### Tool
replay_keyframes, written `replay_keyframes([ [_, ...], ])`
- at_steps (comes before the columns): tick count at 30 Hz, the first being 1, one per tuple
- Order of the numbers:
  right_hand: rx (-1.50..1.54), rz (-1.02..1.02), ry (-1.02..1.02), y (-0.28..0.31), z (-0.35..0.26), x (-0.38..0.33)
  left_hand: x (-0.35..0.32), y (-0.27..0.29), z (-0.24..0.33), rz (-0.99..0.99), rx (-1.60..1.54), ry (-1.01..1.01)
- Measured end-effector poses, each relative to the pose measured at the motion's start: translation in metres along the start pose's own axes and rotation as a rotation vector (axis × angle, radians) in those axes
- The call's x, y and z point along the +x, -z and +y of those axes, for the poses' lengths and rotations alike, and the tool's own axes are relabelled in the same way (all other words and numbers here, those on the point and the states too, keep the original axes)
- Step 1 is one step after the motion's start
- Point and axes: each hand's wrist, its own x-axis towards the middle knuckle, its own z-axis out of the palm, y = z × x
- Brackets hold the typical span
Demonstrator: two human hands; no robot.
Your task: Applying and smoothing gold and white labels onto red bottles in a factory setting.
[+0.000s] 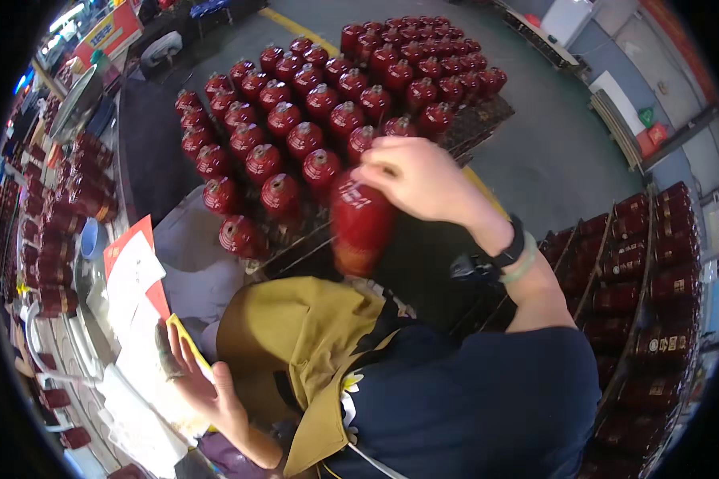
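A glossy dark red jar point(363, 227) with pale markings hangs in front of me, its lower end a lighter orange-red. My right hand point(420, 176) is closed on its upper end, fingers pinched together; the exact grip is partly hidden. At lower left, my left hand point(208, 393) is open, thumb apart from the fingers, beside white papers point(140, 299) and a yellow-edged item point(188, 343). Whether it touches them I cannot tell. Beyond the held jar, rows of similar red jars point(283, 120) stand upright on a dark pallet point(479, 128).
A red sheet point(156, 297) lies by the papers, with a blue cup point(93, 239) behind. More red jars point(88, 191) line the left side. Racked red containers point(655, 287) fill the right. Stacked boards point(615, 128) lean near the right wall.
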Motion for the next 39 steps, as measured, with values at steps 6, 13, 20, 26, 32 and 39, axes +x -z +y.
replay_keyframes([
  [6,-0.438,0.101,-0.648,0.025,0.189,-0.062,0.009,-0.013,-0.018,0.044,0.004,0.193],
  [13,-0.552,0.288,-0.765,0.021,0.330,-0.041,0.018,-0.031,-0.015,0.054,0.105,0.226],
  [20,-0.707,0.235,-0.617,0.009,0.405,0.003,0.020,-0.044,-0.011,0.076,0.188,0.208],
  [26,-0.557,0.182,-0.700,0.010,0.424,0.028,0.008,-0.048,-0.009,0.119,0.236,0.228],
  [32,-0.443,0.228,-0.401,0.052,0.317,0.080,-0.006,-0.044,0.016,0.329,0.062,0.318],
  [39,0.114,0.092,0.415,-0.022,-0.012,0.156,-0.015,-0.023,0.032,0.282,0.369,0.268],
])
